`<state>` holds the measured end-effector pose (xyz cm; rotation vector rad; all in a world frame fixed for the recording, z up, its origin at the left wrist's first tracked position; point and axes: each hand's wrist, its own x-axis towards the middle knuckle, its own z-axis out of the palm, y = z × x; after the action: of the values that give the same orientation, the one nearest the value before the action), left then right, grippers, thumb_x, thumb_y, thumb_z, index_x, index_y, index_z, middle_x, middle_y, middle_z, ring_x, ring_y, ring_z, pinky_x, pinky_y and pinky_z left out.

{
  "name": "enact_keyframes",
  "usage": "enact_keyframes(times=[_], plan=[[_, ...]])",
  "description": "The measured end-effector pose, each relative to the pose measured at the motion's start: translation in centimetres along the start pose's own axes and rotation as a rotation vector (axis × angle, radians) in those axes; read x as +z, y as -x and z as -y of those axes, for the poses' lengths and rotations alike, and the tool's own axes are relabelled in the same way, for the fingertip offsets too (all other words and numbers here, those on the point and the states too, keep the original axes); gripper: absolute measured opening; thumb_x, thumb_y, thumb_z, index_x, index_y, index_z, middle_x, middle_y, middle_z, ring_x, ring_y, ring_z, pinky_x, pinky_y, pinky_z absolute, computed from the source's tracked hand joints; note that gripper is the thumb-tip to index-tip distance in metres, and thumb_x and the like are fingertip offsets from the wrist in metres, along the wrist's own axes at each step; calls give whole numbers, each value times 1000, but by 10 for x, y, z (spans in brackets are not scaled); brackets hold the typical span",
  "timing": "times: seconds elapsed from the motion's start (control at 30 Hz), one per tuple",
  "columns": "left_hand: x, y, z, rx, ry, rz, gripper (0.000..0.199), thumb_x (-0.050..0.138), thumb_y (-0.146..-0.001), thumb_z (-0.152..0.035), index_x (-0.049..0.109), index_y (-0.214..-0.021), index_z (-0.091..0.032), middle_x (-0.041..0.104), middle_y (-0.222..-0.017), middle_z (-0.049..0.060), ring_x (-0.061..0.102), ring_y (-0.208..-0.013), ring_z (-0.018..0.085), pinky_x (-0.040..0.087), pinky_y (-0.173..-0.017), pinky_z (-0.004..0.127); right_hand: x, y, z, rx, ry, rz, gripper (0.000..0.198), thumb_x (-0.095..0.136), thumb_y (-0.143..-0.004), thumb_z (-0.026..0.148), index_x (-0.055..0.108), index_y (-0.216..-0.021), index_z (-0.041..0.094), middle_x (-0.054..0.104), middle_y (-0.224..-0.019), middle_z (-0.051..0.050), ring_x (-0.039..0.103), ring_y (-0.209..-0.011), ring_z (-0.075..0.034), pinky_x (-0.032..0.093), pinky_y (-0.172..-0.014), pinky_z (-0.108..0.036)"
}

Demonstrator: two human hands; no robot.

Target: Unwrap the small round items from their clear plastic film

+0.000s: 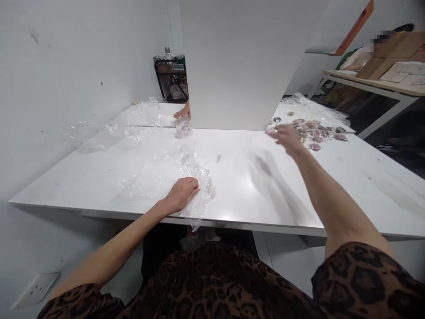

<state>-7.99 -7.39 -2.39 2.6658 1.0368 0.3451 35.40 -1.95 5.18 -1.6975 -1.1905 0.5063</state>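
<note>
My left hand (182,195) rests near the table's front edge, its fingers curled onto a crumpled clear plastic bag (197,212). More of the thin plastic spreads out behind and to the left of it. Across the table, my right hand (288,138) reaches to the left side of a pile of small pinkish and brown wrapped pieces (317,133). Its fingers are stretched out and a little blurred, with a pinkish piece (271,132) by their tips. Whether they touch that piece is unclear.
A tall white panel (239,66) stands across the white table (232,190). Beyond it on the left, another person's hand (182,113) is near a bagged pinkish bundle (183,129). Clear plastic (122,135) lies far left. Cardboard boxes (392,55) stand on another table.
</note>
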Motion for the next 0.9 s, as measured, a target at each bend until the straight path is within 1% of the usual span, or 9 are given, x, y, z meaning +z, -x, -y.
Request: enact_keyframes(times=[0.07,0.2,0.27,0.33,0.43,0.57,0.67,0.8,0.9], plan=[[-3,3,-6,-29,75,-48,18,43,-104,-28,55,-94,-19,66,-94,7,59,-83,20,47,-80,36,36,46,1,10,-45,255,54,82,-76,26,65,-125,15,70,-122,-16,69,-92,-21,57,-73,-33],[-12,7,-25,-18,299,-133,22,45,-106,-37,58,-101,-20,69,-94,4,62,-79,17,49,-76,32,106,143,15,-152,-184,886,88,94,-62,37,61,-143,24,59,-146,-14,68,-106,-26,60,-89,-42],[-16,10,-35,42,350,-187,22,47,-106,-38,59,-104,-20,69,-98,5,65,-86,17,51,-81,33,125,172,30,-272,-274,965,58,88,-73,40,71,-127,26,65,-139,-8,66,-112,-26,56,-98,-43],[-21,15,-42,78,289,-275,29,54,-103,-43,59,-117,-19,69,-110,10,66,-102,22,52,-93,39,132,186,47,-245,-368,907,28,78,-84,44,74,-104,24,74,-111,-5,69,-95,-23,56,-87,-38],[-31,24,-42,-2,114,-352,56,67,-94,-51,55,-137,-17,61,-134,18,59,-122,31,48,-105,50,131,185,66,-120,-482,804,28,74,-89,48,71,-92,21,68,-75,-2,61,-65,-17,51,-63,-32],[-48,30,-27,-145,207,-122,28,56,-100,-42,70,-102,-18,69,-103,10,65,-89,21,54,-80,35,131,177,66,-115,-567,857,35,79,-86,48,73,-112,26,73,-99,-7,68,-80,-20,58,-71,-36],[-69,18,-4,-329,521,-23,33,60,-98,-43,67,-81,-16,67,-75,4,59,-64,13,49,-63,26,135,166,50,-112,-578,745,46,80,-85,45,68,-127,34,70,-121,-7,70,-92,-21,61,-78,-39],[-133,-35,61,-650,759,-337,27,70,-95,-36,66,-91,-9,67,-75,5,59,-56,8,51,-60,24,137,146,30,-43,-552,592,40,80,-84,46,71,-120,33,71,-113,-8,69,-86,-22,60,-73,-40],[-205,-87,136,-692,729,-743,45,37,-111,-41,61,-107,-2,65,-91,8,72,-85,11,59,-87,30,135,136,26,36,-559,557,36,82,-82,45,74,-115,33,72,-108,-7,67,-82,-21,59,-73,-40]])
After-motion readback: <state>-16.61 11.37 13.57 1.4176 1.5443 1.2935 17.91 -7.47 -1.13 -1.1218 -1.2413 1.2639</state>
